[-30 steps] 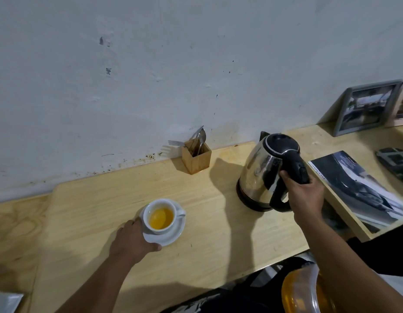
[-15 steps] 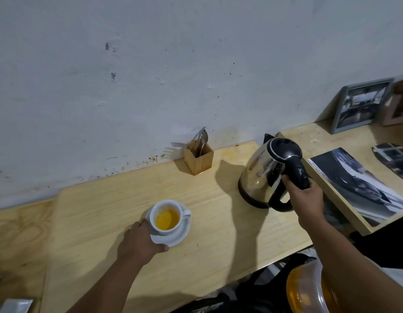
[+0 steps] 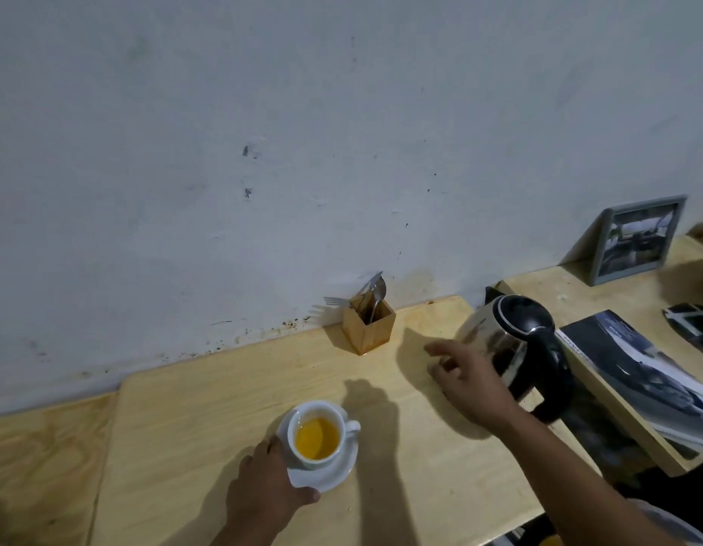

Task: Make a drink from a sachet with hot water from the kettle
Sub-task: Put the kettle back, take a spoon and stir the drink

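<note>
Both hands have shifted roles: the black handle of the steel kettle (image 3: 511, 348), set near the counter's (image 3: 208, 392) back edge, has been released by the right hand (image 3: 470, 382), now open, while the white saucer (image 3: 330, 472) under the white cup of orange drink (image 3: 317, 437) is gripped by the left hand (image 3: 265, 492), so pouring appears finished.

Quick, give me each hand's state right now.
Left hand: gripping the saucer under the cup of orange drink.
Right hand: open, fingers spread, holding nothing, in front of the kettle.
</note>
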